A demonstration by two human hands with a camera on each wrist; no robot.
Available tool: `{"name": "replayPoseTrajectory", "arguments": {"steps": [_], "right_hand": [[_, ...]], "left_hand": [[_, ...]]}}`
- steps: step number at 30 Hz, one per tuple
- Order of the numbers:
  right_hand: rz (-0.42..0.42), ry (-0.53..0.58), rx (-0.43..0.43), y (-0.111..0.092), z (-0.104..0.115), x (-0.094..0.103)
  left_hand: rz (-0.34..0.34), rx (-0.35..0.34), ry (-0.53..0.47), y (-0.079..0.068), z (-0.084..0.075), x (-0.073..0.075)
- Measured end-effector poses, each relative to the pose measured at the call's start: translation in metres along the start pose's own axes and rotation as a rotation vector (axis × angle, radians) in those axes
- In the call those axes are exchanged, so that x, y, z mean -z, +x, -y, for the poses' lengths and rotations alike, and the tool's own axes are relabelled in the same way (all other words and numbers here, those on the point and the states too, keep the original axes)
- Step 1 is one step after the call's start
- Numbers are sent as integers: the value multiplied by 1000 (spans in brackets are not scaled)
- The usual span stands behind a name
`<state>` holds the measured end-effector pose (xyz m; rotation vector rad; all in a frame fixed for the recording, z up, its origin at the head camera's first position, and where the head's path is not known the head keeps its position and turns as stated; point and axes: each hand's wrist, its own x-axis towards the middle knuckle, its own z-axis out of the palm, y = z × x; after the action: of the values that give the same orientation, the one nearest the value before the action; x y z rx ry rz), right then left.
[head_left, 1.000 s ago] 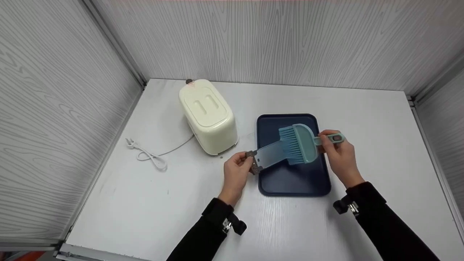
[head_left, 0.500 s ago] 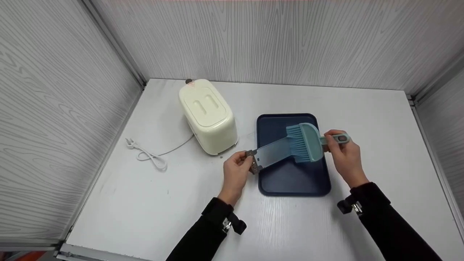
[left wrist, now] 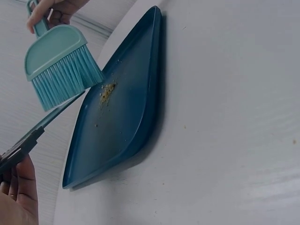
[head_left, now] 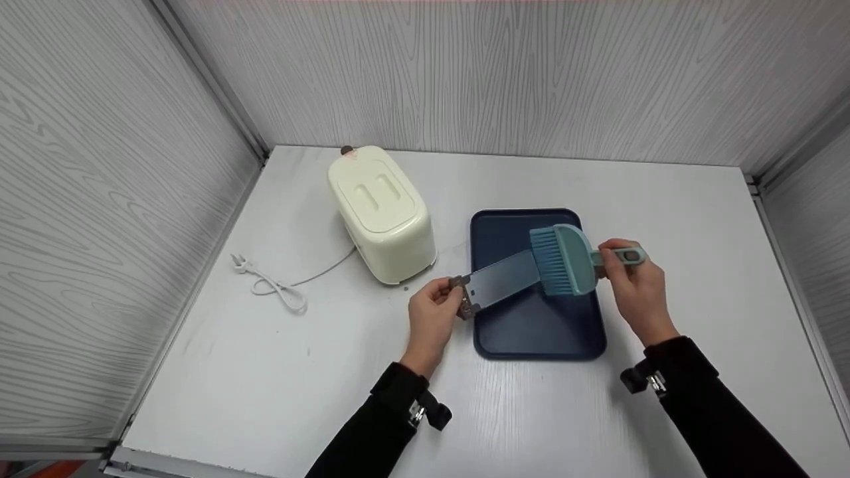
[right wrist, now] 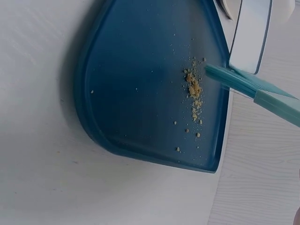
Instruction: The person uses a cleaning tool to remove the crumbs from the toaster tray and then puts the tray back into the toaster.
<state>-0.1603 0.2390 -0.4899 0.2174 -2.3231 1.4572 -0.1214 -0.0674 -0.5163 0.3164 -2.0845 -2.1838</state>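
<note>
My left hand (head_left: 430, 325) pinches the brown end of a flat, pale crumb tray (head_left: 503, 281), which slants above a dark blue tray (head_left: 538, 335). A teal hand brush (head_left: 576, 260) is held by its handle in my right hand (head_left: 636, 292). Its bristles (left wrist: 65, 77) are at the far end of the crumb tray. On the blue tray, below the bristles, lies a small heap of yellowish crumbs (right wrist: 193, 89) with finer bits scattered around it.
A cream toaster (head_left: 382, 212) with a lid on top stands to the left of the blue tray. Its white cord and plug (head_left: 240, 264) lie farther left on the white table (head_left: 265, 385). Grey wood-grain panels (head_left: 491, 79) enclose the back and sides.
My right hand has drawn the brush rightward along the crumb tray to its far end, baring more of the surface. My left hand and the crumb tray have hardly moved.
</note>
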Motion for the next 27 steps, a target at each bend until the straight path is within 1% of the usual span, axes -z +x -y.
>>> {"name": "replayPoseTrajectory", "arguments": {"steps": [4,8,13,18,23,27], "right_hand": [[-26,20,7,1,2,1],[-46,41,7,3,7,-1],[-75,77,-4,7,16,-8],[-91,102,16,11,25,-17],[-116,94,55,13,29,-26],[-114,62,77,12,27,-30]], "left_hand": [[3,7,-11,0,-1,0],[-2,8,2,1,-1,1],[-10,0,23,0,-1,1],[1,2,24,-1,-2,0],[-1,-2,23,-2,-2,-1],[-1,-9,7,-2,-2,-2]]}}
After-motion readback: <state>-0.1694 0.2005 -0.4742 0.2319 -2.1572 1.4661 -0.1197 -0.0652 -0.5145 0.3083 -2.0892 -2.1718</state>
